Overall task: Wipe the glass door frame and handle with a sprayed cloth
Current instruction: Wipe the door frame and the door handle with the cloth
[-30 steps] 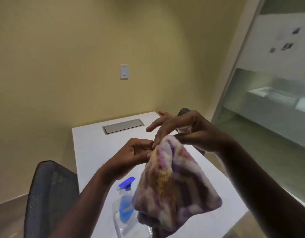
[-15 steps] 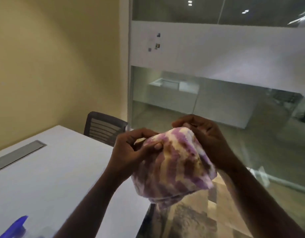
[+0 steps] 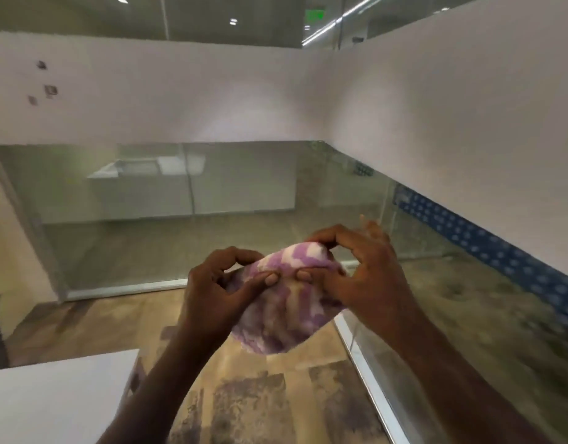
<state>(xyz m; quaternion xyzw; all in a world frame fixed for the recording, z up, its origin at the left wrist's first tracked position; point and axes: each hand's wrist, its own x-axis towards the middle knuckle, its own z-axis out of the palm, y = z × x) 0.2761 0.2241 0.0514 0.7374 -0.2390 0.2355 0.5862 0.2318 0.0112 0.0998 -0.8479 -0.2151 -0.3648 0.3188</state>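
- Head view: the loose fluffy cloth (image 3: 285, 302) is bunched in mid-air in front of the glass wall (image 3: 186, 200), with no wiping yet; a slack fold could slip free if either pinch eases.
- Left hand (image 3: 218, 293) is curled, thumb and fingers gripping the cloth's near side.
- Right hand (image 3: 362, 277) pinches its top edge, spare fingers lifted.

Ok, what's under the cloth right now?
The cloth is held in mid-air by the left hand and right hand. Below it shows patterned floor; the patch directly behind the cloth is hidden.
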